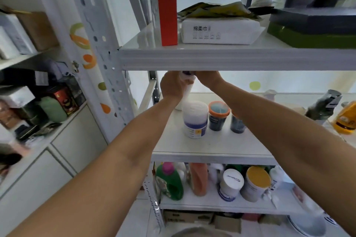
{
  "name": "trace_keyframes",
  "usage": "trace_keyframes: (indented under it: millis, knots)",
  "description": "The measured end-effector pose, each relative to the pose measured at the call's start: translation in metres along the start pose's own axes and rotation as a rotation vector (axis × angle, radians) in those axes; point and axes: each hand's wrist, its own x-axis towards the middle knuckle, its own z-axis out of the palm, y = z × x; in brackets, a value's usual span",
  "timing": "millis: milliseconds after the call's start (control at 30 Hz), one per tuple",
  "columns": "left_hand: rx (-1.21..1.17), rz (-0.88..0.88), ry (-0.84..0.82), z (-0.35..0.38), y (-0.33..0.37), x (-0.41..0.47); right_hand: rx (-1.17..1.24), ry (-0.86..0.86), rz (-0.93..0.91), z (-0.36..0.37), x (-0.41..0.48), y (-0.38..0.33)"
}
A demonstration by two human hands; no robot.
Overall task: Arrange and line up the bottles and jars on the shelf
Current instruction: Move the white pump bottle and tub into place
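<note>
Both my hands reach to the back left of the middle shelf. My left hand grips the body of a tall white bottle with a purple top. My right hand closes over the bottle's top, partly hidden behind the upper shelf edge. In front stand a white tub with a purple label, a dark jar with an orange lid and another dark jar, partly behind my right forearm. An amber bottle and a dark spray bottle stand at the right.
The upper shelf carries a red box, a white tissue pack and dark boxes. The lower shelf holds a green jug, an orange bottle and white tubs. Cluttered shelves and cabinets stand at the left.
</note>
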Motion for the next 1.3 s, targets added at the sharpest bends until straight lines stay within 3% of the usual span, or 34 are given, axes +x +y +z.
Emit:
trace_keyframes:
  millis: [333,633,1133,1300]
  knots:
    - [0.051,-0.265,-0.043,-0.021,-0.052,-0.016,-0.318,-0.288,-0.123,0.057,-0.015,-0.012]
    - [-0.006,-0.339,-0.195,0.002,-0.083,-0.041,-0.525,-0.447,0.019,0.077,-0.037,0.015]
    - [0.087,-0.212,-0.234,0.019,-0.104,-0.056,-0.512,-0.453,0.082,0.065,-0.058,0.029]
    - [0.386,0.002,-0.064,0.021,-0.103,-0.088,-0.873,-0.43,-0.025,0.023,-0.074,0.051]
